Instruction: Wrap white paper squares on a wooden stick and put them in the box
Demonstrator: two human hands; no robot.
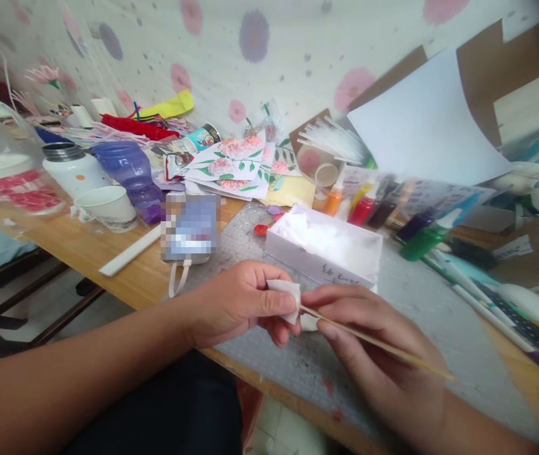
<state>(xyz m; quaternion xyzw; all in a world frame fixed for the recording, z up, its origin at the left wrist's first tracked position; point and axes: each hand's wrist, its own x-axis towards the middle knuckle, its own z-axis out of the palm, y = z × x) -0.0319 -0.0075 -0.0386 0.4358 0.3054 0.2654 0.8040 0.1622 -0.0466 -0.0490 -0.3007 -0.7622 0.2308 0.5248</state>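
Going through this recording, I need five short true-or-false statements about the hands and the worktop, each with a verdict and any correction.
1. The left hand pinches a small white piece. True.
2. The right hand holds scissors. False: it holds a thin tan stick.
3. The white box stands on the gray mat. True.
4. The green bottle lies inside the white box. False: it is outside, to the right of the box in the picture.
5. The pink-flowered sheets appear up and left of the white box. True.
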